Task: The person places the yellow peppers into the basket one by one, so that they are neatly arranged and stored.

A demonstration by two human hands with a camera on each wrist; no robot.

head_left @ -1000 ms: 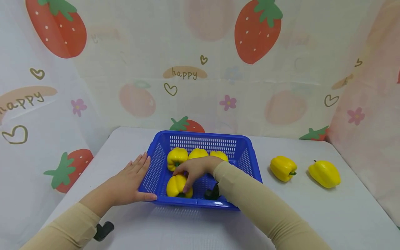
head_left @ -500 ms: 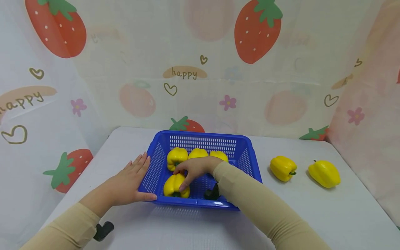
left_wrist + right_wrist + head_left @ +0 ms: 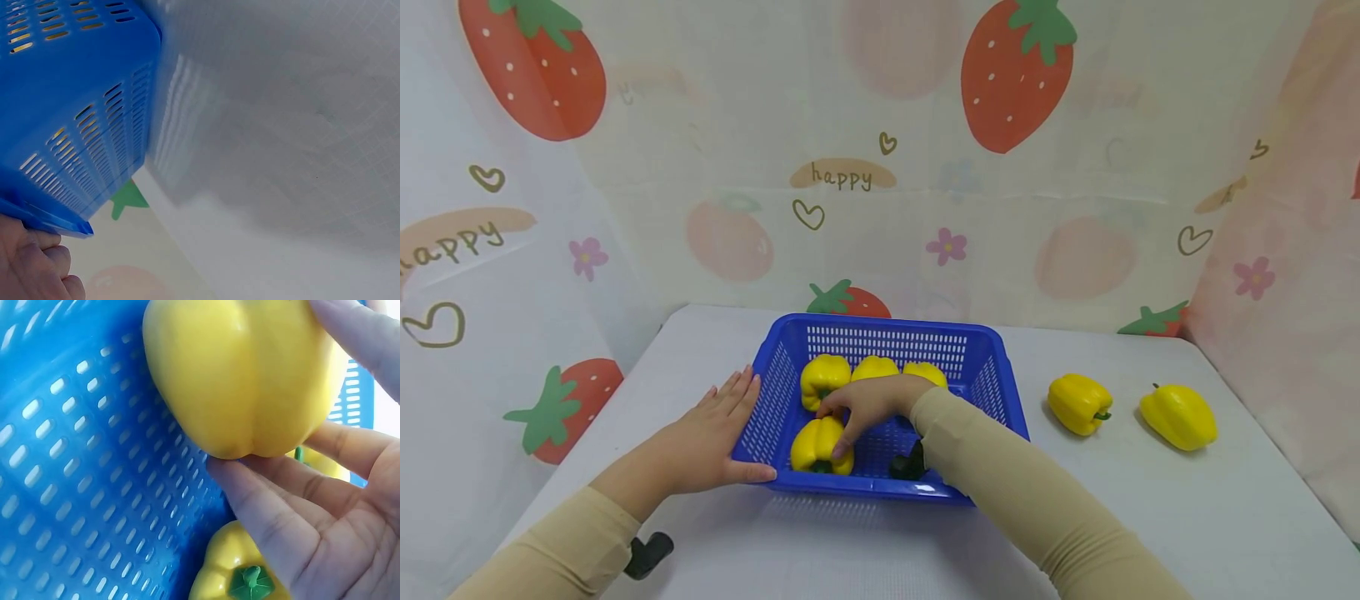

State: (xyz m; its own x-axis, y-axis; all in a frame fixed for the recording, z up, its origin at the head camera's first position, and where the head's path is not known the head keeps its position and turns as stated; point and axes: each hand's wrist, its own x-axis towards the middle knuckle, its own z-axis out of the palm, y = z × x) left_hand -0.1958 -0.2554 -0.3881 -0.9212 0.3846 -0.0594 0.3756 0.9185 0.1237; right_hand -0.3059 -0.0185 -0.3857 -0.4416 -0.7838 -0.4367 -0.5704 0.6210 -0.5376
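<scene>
A blue slotted plastic basket (image 3: 880, 485) stands on the white table. Inside its front left part, a yellow bell pepper (image 3: 817, 448) is held between the thumb and fingers of my right hand (image 3: 872, 406). The right wrist view shows this bell pepper (image 3: 244, 375) large, with fingertips at its lower end. My left hand (image 3: 707, 437) lies along the basket's left rim, fingers extended, thumb on the front corner. More yellow bell peppers sit in a row at the back of the basket, the leftmost bell pepper (image 3: 825, 379) just behind the held one. My right forearm covers part of the basket.
Two loose bell peppers lie on the table to the right of the basket: one bell pepper (image 3: 1078, 404) nearer, another bell pepper (image 3: 1178, 417) farther out. A strawberry-printed curtain (image 3: 1015, 250) hangs behind and along both sides. Black wrist-worn devices show at both sleeves.
The held bell pepper has shifted slightly left inside the basket, my right thumb moving along with it. My left hand and the basket have stayed in place.
</scene>
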